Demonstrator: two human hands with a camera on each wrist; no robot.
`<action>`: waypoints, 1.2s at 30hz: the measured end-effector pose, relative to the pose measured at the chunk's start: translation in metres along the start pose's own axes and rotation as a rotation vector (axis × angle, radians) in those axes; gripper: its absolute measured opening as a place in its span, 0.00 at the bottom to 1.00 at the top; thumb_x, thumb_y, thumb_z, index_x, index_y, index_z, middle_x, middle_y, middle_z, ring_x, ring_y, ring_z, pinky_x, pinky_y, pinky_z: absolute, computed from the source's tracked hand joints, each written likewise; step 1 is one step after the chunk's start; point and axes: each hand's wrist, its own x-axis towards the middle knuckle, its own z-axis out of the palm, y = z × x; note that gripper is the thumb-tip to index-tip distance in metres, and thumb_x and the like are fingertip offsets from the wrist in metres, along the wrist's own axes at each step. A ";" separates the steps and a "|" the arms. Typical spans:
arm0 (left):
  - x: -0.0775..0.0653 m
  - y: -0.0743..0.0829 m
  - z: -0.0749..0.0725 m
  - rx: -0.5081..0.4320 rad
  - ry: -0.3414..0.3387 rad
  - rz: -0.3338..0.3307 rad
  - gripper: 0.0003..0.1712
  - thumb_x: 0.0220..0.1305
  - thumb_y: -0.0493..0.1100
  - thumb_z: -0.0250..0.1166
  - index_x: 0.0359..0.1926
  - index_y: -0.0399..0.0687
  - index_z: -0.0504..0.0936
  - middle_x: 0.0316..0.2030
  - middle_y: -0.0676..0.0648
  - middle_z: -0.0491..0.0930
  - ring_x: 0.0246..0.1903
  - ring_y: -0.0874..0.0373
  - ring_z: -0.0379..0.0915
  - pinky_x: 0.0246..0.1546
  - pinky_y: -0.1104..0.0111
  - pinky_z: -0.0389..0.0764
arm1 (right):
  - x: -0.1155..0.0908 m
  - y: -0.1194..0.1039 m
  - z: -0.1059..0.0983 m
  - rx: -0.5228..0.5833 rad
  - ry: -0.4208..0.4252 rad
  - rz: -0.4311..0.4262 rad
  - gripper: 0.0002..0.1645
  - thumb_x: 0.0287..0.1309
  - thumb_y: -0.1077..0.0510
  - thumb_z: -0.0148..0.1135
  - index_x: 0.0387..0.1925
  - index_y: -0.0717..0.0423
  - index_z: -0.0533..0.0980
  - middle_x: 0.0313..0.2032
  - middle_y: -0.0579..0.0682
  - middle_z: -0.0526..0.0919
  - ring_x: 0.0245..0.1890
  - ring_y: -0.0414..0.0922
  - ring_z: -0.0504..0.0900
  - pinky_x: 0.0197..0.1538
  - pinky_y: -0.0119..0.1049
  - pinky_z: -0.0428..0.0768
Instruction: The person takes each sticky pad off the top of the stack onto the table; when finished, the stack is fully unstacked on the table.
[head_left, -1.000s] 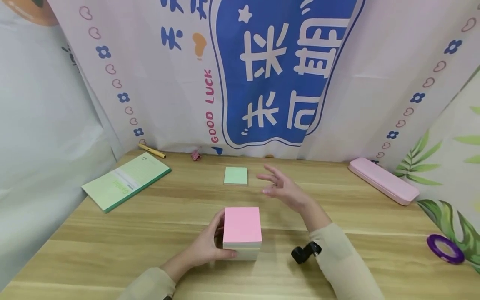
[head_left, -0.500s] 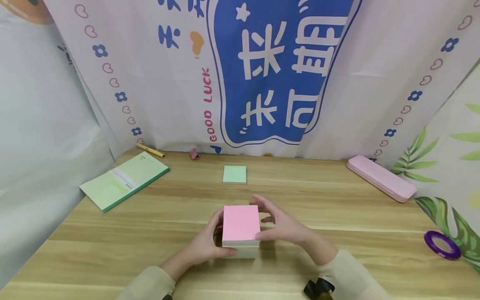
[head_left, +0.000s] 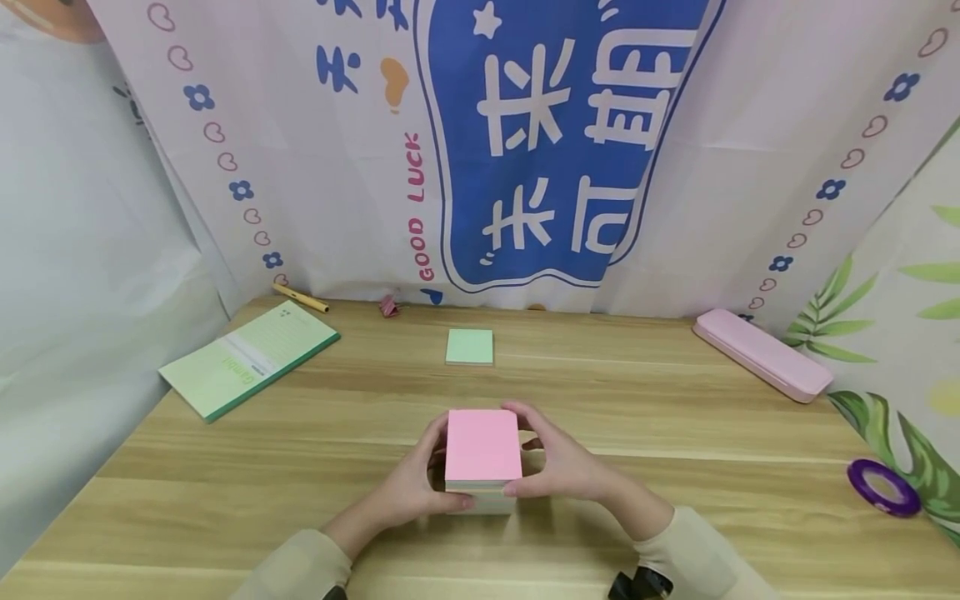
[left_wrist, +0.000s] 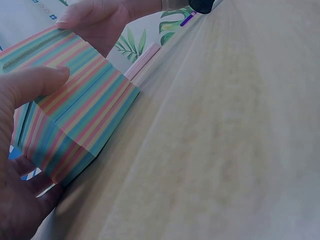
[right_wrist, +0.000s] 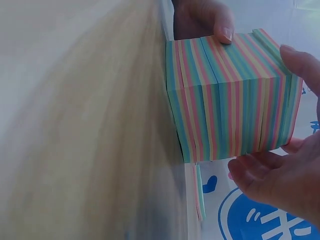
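A tall stack of sticky note pads (head_left: 483, 446) with a pink top sheet stands on the wooden table in front of me. Its striped sides in pink, yellow, blue and green show in the right wrist view (right_wrist: 235, 100). My left hand (head_left: 412, 483) grips the stack from the left, thumb on the near side, fingers round the far side. From the right, my right hand (head_left: 562, 462) holds the upper part, its thumb at the near edge just under the top and its fingers at the far edge. A thin green sticky note pad (head_left: 470, 347) lies farther back.
At the far left lie a green notebook (head_left: 251, 360) and a yellow pen (head_left: 302, 297). A pink binder clip (head_left: 389, 306) rests near the back curtain. To the right are a pink pencil case (head_left: 763, 354) and a purple tape ring (head_left: 883, 487).
My right hand has come down and left from behind the stack's right side to take hold of its upper part. The left hand has kept its grip, and the stack has not moved.
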 end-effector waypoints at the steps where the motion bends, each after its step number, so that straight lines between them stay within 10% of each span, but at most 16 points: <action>1: 0.000 -0.002 0.000 -0.002 -0.001 0.004 0.56 0.37 0.43 0.73 0.63 0.55 0.46 0.52 0.47 0.62 0.51 0.51 0.59 0.51 0.55 0.58 | 0.000 0.004 0.000 -0.003 -0.001 -0.004 0.51 0.36 0.62 0.69 0.60 0.58 0.50 0.53 0.54 0.62 0.51 0.50 0.62 0.48 0.48 0.66; 23: 0.000 0.004 0.000 0.013 0.020 0.004 0.55 0.37 0.42 0.73 0.63 0.49 0.47 0.50 0.44 0.62 0.49 0.51 0.60 0.50 0.53 0.59 | -0.024 0.034 -0.053 0.640 -0.036 0.080 0.56 0.42 0.77 0.55 0.65 0.51 0.34 0.48 0.66 0.67 0.42 0.55 0.73 0.44 0.41 0.72; 36: 0.000 0.000 0.000 0.022 0.017 -0.002 0.57 0.36 0.45 0.73 0.63 0.51 0.46 0.50 0.47 0.62 0.50 0.55 0.59 0.51 0.55 0.58 | 0.023 0.059 -0.109 0.800 0.184 0.137 0.53 0.48 0.82 0.42 0.65 0.44 0.31 0.50 0.59 0.67 0.43 0.48 0.75 0.48 0.39 0.69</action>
